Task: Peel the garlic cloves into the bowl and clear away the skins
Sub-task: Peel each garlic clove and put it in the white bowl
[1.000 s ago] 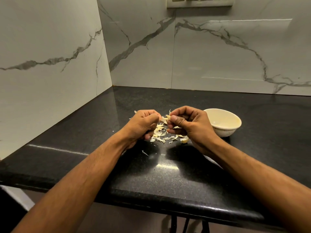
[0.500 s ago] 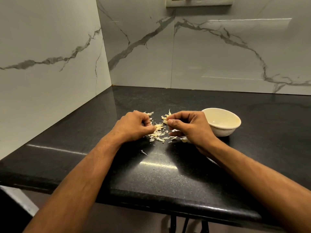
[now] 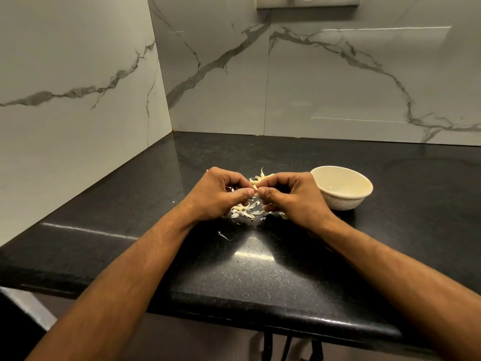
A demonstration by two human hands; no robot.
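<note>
So, left to right: white marble-look wall panels with grey veins (image 3: 78, 74) wrap the back-left corner of the glossy black speckled stone bench (image 3: 260, 277). The left hand (image 3: 216, 196) sits around the middle of the bench, fingers curled in, thumb tip meeting the other thumb. Its grip is narrow, pinched on a small pale garlic clove (image 3: 256, 191) held between both hands. You honestly only see a sliver of the clove, the thumbs cover the rest, so no telling how much skin is on it. Under and behind the hands is a scattered pile of papery off-white garlic skins (image 3: 246, 211), partly hidden by the fingers, and any cloves mixed in are hard to pick out. The right hand (image 3: 291, 198) pinches the same clove, fingers curled tight. Just beside it to the right stands a small cream ceramic bowl (image 3: 341, 187), looks like nothing inside. A white switch plate (image 3: 308, 2) is cut off by the top edge.
</note>
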